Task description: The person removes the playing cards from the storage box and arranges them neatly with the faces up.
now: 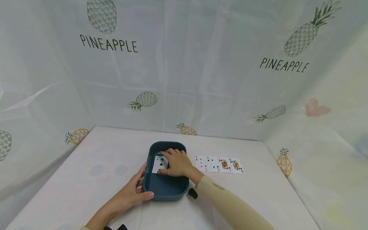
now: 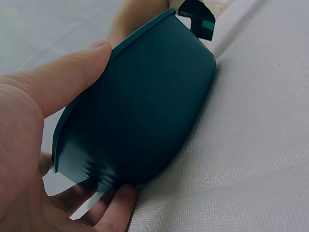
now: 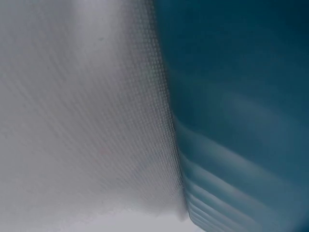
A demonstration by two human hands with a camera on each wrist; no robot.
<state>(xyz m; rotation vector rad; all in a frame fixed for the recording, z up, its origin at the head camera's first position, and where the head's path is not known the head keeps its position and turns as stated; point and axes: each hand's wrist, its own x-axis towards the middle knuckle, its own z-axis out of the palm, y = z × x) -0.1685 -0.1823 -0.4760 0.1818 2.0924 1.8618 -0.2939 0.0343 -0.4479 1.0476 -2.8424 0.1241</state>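
Under right hand (image 1: 177,163); partly hidden card (image 1: 159,164)

Card (image 1: 159,164) in tray (image 1: 165,189), apparently flat; card row (image 1: 219,164) right.

From the head, well back, looks forward and down at left hand (image 1: 130,193), right hand (image 1: 176,163), tray (image 1: 166,188) and card row (image 1: 219,164). From the left wrist, faces the tray's outside close up. From the right wrist, looks along tray and tablecloth (image 3: 91,121), nearer still. Shares the tray across all three, the left hand across the first two.
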